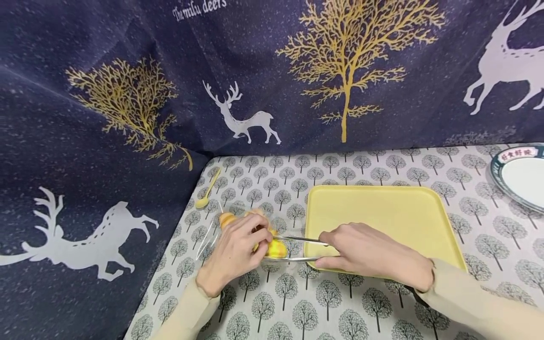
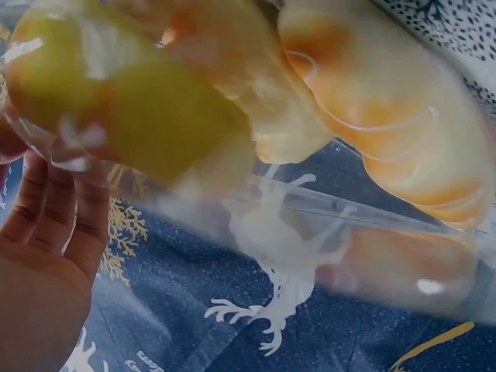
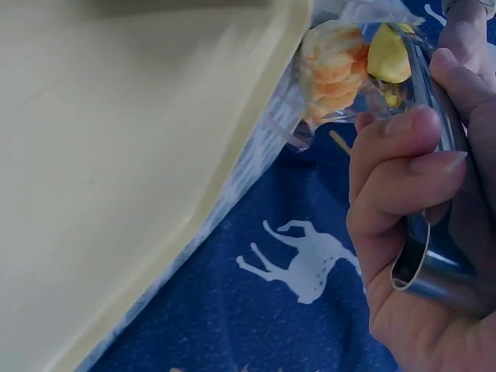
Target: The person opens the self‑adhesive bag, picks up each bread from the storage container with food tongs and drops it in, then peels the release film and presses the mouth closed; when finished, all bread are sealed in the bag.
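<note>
My left hand [image 1: 242,243] grips the edge of a clear plastic bag [image 1: 208,238] lying left of the yellow tray. Inside the bag are bread-like pieces: a yellow one [image 1: 277,249], and orange-and-cream ridged ones, such as the roll [image 2: 395,116] in the left wrist view. Metal tongs [image 1: 293,259] are in my right hand [image 1: 361,250], fingers and thumb wrapped round the two arms. The tips of the tongs reach to the bag beside the yellow piece, partly hidden by my left hand. Whether they touch it I cannot tell.
A yellow tray [image 1: 382,208] lies under and beyond my right hand. A yellow spoon [image 1: 208,191] rests at the back left of the tree-print cloth [image 1: 293,302]. At the far right is a green-rimmed white plate [image 1: 527,177]. Dark deer-print curtain [image 1: 170,38] hangs behind and at left.
</note>
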Action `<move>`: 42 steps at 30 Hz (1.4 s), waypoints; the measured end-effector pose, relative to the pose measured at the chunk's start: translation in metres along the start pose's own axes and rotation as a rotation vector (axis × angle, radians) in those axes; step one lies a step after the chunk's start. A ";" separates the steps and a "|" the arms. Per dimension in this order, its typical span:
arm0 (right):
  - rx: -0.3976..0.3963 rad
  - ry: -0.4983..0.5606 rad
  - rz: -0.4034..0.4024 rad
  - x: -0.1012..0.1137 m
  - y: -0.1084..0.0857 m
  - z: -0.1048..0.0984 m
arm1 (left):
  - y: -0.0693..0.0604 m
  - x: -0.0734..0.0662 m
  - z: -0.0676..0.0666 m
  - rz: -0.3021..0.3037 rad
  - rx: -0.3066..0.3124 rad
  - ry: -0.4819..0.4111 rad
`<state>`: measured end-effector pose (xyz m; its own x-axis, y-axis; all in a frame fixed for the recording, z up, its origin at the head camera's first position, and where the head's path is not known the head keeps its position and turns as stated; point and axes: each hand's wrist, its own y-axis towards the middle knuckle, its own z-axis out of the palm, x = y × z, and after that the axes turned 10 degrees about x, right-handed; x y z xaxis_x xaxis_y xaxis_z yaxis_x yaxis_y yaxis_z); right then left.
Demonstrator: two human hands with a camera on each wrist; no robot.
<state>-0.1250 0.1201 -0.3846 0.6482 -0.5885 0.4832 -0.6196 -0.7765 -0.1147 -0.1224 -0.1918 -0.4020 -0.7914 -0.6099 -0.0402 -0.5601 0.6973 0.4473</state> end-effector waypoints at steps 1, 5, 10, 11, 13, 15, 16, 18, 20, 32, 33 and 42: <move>0.000 -0.007 0.003 0.002 0.001 0.000 | 0.001 0.000 0.000 0.004 -0.006 0.003; 0.003 -0.034 0.006 0.006 0.007 -0.001 | 0.002 0.000 0.003 0.024 -0.028 0.006; 0.004 -0.071 0.001 0.011 0.014 -0.002 | 0.003 -0.001 0.003 0.029 -0.033 -0.002; 0.005 -0.078 0.002 0.011 0.016 -0.002 | 0.003 -0.001 0.003 0.026 -0.032 -0.004; 0.008 -0.089 0.004 0.013 0.018 -0.003 | 0.004 -0.001 0.003 0.018 -0.029 -0.007; 0.010 -0.106 0.009 0.015 0.021 -0.003 | 0.005 -0.002 0.002 0.011 -0.031 -0.012; 0.006 -0.119 0.009 0.016 0.022 -0.003 | 0.005 -0.002 0.002 0.008 -0.032 -0.014; -0.002 -0.154 0.015 0.020 0.024 -0.002 | 0.005 -0.002 0.002 0.006 -0.041 -0.020; -0.016 -0.204 0.023 0.024 0.026 -0.001 | 0.006 -0.002 0.002 0.015 -0.052 -0.028; -0.037 -0.271 0.081 0.047 0.040 0.006 | 0.009 -0.003 0.002 0.036 -0.095 -0.073; -0.033 -0.262 0.083 0.047 0.042 0.007 | 0.009 -0.003 0.002 0.037 -0.096 -0.077; -0.040 -0.244 0.077 0.047 0.052 0.012 | 0.007 -0.004 0.000 0.013 -0.095 -0.071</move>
<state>-0.1215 0.0494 -0.3782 0.6829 -0.6864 0.2502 -0.6853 -0.7205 -0.1061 -0.1228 -0.1842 -0.3992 -0.8157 -0.5706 -0.0956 -0.5267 0.6639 0.5309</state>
